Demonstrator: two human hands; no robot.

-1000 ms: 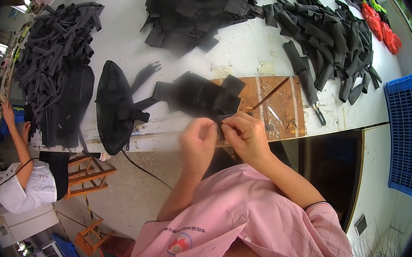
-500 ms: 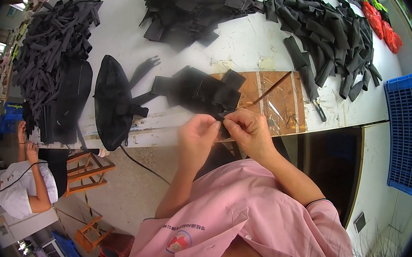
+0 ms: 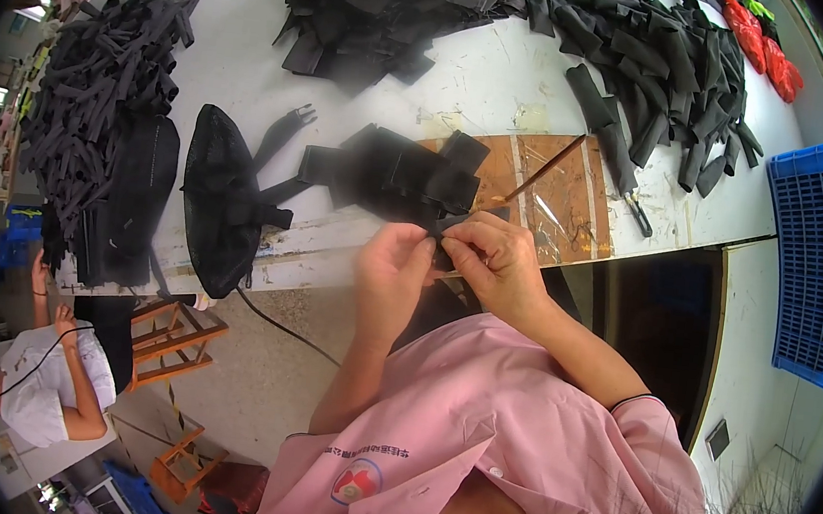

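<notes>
— What's she got there?

— A small black strap (image 3: pixel 446 233), pinched between both hands at the near edge of the table (image 3: pixel 511 77). Left hand (image 3: pixel 392 273) has its fingers pressed together on one end; right hand (image 3: pixel 499 262) pinches the other end, thumb against forefinger.

— And the rest of that black piece?

— It trails up onto the brown board (image 3: pixel 559 187), joined to a bigger padded part (image 3: pixel 391 170). A thin stick (image 3: pixel 538 175) lies across the board.

— Any trick to it?

— I'd say keep the pinch close to the fold and both thumbs level, so the end stays square. Pull too hard and the padded part may drag off the board.

— Plenty more waiting?

— Heaps of black pieces (image 3: pixel 672 64) further back.
</notes>
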